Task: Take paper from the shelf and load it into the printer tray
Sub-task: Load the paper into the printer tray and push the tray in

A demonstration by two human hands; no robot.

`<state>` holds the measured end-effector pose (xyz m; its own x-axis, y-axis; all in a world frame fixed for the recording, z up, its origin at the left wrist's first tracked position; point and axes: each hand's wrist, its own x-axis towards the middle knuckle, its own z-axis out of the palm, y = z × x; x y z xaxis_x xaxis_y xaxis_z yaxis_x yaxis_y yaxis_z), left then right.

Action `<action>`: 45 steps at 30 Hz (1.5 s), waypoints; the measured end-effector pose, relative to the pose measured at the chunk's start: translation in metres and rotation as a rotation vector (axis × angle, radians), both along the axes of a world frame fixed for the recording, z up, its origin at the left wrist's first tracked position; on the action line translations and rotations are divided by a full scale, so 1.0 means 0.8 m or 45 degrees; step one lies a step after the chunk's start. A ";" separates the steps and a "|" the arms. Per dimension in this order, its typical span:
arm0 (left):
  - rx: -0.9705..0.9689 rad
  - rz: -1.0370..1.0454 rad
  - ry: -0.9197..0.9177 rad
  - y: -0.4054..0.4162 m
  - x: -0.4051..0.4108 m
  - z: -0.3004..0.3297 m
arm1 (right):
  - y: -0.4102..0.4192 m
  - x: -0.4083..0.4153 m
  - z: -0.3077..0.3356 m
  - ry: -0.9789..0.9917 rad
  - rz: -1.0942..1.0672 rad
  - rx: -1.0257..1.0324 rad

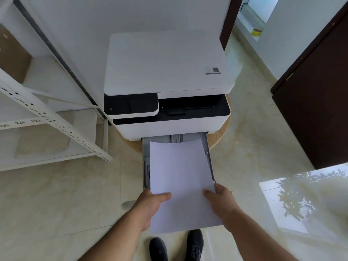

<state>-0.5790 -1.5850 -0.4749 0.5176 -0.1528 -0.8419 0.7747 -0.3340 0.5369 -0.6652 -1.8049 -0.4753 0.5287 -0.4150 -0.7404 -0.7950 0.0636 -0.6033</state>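
Note:
A white and black printer (165,72) stands on a low round wooden stand against the wall. Its grey paper tray (146,157) is pulled out toward me. I hold a white stack of paper (180,170) over the tray, its far edge reaching into the tray and its near edge sticking out past the tray's front. My left hand (150,204) grips the paper's near left side, thumb on top. My right hand (221,202) grips the near right side, thumb on top. The tray's bottom is mostly hidden under the paper.
A white metal shelf (43,113) stands to the left, with a brown box on an upper level. A dark wooden door (312,102) stands open on the right. The floor (66,194) is glossy tile, and my black shoes (177,245) are just below the paper.

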 end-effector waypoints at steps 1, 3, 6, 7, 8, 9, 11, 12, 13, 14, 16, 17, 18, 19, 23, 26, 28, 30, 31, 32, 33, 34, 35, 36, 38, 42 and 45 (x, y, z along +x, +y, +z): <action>0.007 0.002 0.008 -0.001 0.001 -0.004 | 0.000 0.001 -0.003 0.013 0.002 -0.004; -0.017 0.002 0.031 -0.001 0.002 -0.009 | -0.001 0.003 -0.008 0.041 0.005 -0.001; -0.032 0.027 0.104 0.003 -0.001 -0.014 | -0.002 0.006 -0.011 0.092 0.011 0.026; -0.039 0.031 0.134 0.005 -0.004 -0.014 | -0.001 0.007 -0.013 0.115 0.013 0.037; -0.044 0.037 0.167 0.007 -0.009 -0.011 | 0.000 0.008 -0.012 0.123 0.015 0.041; -0.040 0.036 0.188 0.009 -0.013 -0.011 | 0.001 0.010 -0.012 0.128 0.012 0.042; -0.052 0.051 0.220 0.014 -0.021 -0.010 | 0.003 0.012 -0.010 0.139 0.009 0.036; -0.067 0.073 0.236 0.016 -0.024 -0.006 | 0.004 0.012 -0.009 0.136 0.000 0.038; -0.073 0.090 0.247 0.017 -0.026 -0.006 | 0.003 0.011 -0.009 0.135 -0.006 0.045; -0.070 0.112 0.252 0.018 -0.028 -0.003 | 0.003 0.010 -0.008 0.131 -0.024 0.056; -0.069 0.139 0.245 0.018 -0.031 -0.002 | 0.001 0.002 -0.004 0.145 -0.072 0.074; -0.077 0.145 0.245 0.018 -0.032 -0.002 | 0.000 -0.003 -0.003 0.154 -0.086 0.072; -0.086 0.158 0.249 0.016 -0.032 0.000 | -0.002 -0.008 -0.001 0.151 -0.097 0.078; -0.094 0.163 0.251 0.015 -0.032 -0.001 | -0.002 -0.013 0.002 0.152 -0.114 0.099; -0.099 0.188 0.259 0.007 -0.034 0.003 | -0.001 -0.027 0.013 0.156 -0.130 0.159; -0.100 0.208 0.254 0.004 -0.036 0.005 | -0.001 -0.029 0.015 0.195 -0.051 0.089; -0.104 0.219 0.252 0.005 -0.036 0.005 | 0.001 -0.028 0.016 0.200 -0.013 0.071; -0.114 0.231 0.263 0.007 -0.038 0.004 | 0.001 -0.027 0.016 0.212 0.007 0.054; -0.118 0.226 0.270 0.008 -0.039 0.004 | 0.001 -0.027 0.014 0.230 0.006 0.042; -0.119 0.214 0.281 0.009 -0.039 0.005 | 0.001 -0.026 0.013 0.245 -0.001 0.031; -0.114 0.195 0.286 0.010 -0.040 0.005 | 0.000 -0.026 0.012 0.260 -0.008 0.026; -0.105 0.172 0.294 0.010 -0.040 0.008 | 0.000 -0.025 0.012 0.264 -0.014 0.028; -0.092 0.142 0.293 0.011 -0.040 0.008 | 0.000 -0.025 0.013 0.260 -0.026 0.037; -0.075 0.108 0.292 0.011 -0.040 0.010 | 0.000 -0.024 0.015 0.251 -0.040 0.047; -0.032 0.065 0.284 0.011 -0.038 0.011 | -0.001 -0.022 0.019 0.240 -0.069 0.063; 0.037 0.062 0.278 0.009 -0.035 0.010 | 0.001 -0.021 0.022 0.221 -0.102 0.086; 0.039 0.081 0.271 0.008 -0.033 0.008 | 0.001 -0.019 0.023 0.202 -0.129 0.103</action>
